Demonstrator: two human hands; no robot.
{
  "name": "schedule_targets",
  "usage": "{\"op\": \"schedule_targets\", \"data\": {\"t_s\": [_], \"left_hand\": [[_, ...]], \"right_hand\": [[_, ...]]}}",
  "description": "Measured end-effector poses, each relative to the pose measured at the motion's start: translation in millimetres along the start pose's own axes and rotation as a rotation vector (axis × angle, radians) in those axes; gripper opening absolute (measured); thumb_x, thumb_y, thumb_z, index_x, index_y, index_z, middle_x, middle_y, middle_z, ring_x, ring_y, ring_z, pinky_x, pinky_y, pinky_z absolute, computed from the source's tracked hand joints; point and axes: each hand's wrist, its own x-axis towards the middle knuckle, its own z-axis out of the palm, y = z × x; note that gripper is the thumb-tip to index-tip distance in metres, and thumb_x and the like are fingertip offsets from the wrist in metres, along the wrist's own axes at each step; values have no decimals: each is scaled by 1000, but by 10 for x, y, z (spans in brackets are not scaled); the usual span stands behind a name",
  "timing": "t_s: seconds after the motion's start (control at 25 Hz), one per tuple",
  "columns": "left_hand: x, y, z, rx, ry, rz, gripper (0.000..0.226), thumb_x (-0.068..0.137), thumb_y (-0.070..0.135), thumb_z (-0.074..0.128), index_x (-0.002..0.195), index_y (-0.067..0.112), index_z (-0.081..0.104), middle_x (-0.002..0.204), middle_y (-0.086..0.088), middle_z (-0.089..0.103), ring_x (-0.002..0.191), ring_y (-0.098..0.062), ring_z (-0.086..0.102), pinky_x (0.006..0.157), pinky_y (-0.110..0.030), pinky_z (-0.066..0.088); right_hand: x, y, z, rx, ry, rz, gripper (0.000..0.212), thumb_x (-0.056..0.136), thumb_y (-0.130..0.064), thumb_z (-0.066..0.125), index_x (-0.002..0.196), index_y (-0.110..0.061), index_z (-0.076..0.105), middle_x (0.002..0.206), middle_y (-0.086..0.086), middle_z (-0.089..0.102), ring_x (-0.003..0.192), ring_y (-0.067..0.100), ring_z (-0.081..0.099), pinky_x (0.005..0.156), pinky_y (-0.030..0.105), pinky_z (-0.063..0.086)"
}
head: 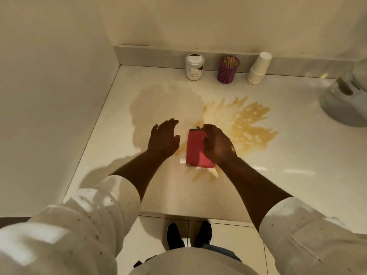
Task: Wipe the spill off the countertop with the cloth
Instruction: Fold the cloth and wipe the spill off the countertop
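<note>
A tan-brown spill (241,124) spreads in splashes over the white countertop (297,155), mostly right of centre, with thin streaks reaching toward the front. A folded red cloth (195,148) lies flat on the spill's left part. My right hand (217,144) rests on the cloth's right side, fingers curled over its far edge and pressing it down. My left hand (163,136) hovers just left of the cloth, fingers spread and holding nothing, apart from the cloth.
Along the back ledge stand a white jar labelled Masala Extract (194,66), a purple holder of toothpicks (228,69) and a tilted stack of paper cups (259,68). A grey appliance base (345,98) sits at the right. A wall closes the left side.
</note>
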Motion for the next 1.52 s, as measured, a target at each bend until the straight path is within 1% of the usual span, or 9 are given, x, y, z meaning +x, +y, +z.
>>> {"op": "schedule_targets", "data": {"t_s": [0.12, 0.16, 0.24, 0.28, 0.36, 0.56, 1.04, 1.32, 1.52], "left_hand": [[41, -256, 90, 88, -161, -36, 65, 102, 31, 46, 159, 15, 19, 168, -7, 16, 155, -25, 12, 125, -46, 8], [51, -335, 127, 118, -194, -31, 66, 103, 32, 43, 159, 15, 15, 169, -8, 12, 156, -25, 8, 126, -45, 7], [84, -458, 179, 155, -220, -17, 66, 104, 33, 40, 160, 15, 11, 169, -9, 5, 156, -26, 2, 126, -45, 5], [104, -505, 193, 169, -221, -8, 65, 105, 34, 38, 160, 15, 8, 170, -9, 3, 156, -26, 0, 126, -44, 4], [164, -606, 206, 200, -217, 20, 65, 106, 35, 33, 160, 16, 4, 170, -8, -3, 156, -25, -6, 126, -43, -1], [277, -865, 307, 211, -257, 77, 69, 105, 48, 25, 160, 19, -5, 169, -6, -10, 155, -22, -14, 126, -46, -3], [249, -1017, 450, 184, -146, 169, 67, 104, 47, 23, 161, 15, 7, 170, -8, 3, 157, -25, -2, 127, -48, 4], [261, -1036, 437, 148, -172, 172, 65, 104, 45, 16, 160, 15, 5, 170, -8, 0, 156, -23, -6, 126, -44, -3], [100, -1135, 290, 142, -168, 95, 66, 104, 46, 16, 160, 16, 0, 170, -5, -5, 155, -20, -11, 126, -43, -5]], "right_hand": [[-54, 36, 314, -28, -63, -16, 55, 100, -32, 39, 141, 1, 55, 143, 22, 57, 129, 38, 58, 101, 48, 54], [-32, 48, 416, -43, -104, -9, 61, 100, -37, 36, 145, 1, 51, 151, 21, 50, 140, 36, 49, 110, 49, 47], [16, 28, 559, -98, -202, 64, 65, 105, -41, 33, 159, -5, 28, 168, 13, 23, 156, 28, 18, 127, 46, 21], [32, 10, 616, -128, -208, 91, 66, 107, -41, 32, 162, -8, 16, 171, 10, 10, 158, 25, 7, 129, 44, 10], [44, -4, 728, -174, -170, 98, 66, 109, -41, 29, 163, -10, 6, 172, 9, 1, 158, 25, -3, 129, 44, 2], [42, 66, 889, -253, -67, 48, 69, 104, -42, 32, 161, -4, 20, 169, 17, 17, 157, 32, 10, 126, 56, 11], [567, 36, 996, -299, -97, -22, 66, 103, -45, 31, 162, -16, 23, 169, 16, 18, 157, 35, 12, 124, 61, 9], [142, -349, 1164, -298, -222, -123, 68, 103, -50, 28, 164, -26, 9, 172, 12, 5, 158, 29, -1, 125, 58, 3], [-362, -220, 1024, -331, -265, -217, 68, 105, -49, 30, 164, -27, 6, 172, 11, 2, 158, 29, -3, 126, 58, 2]]}}
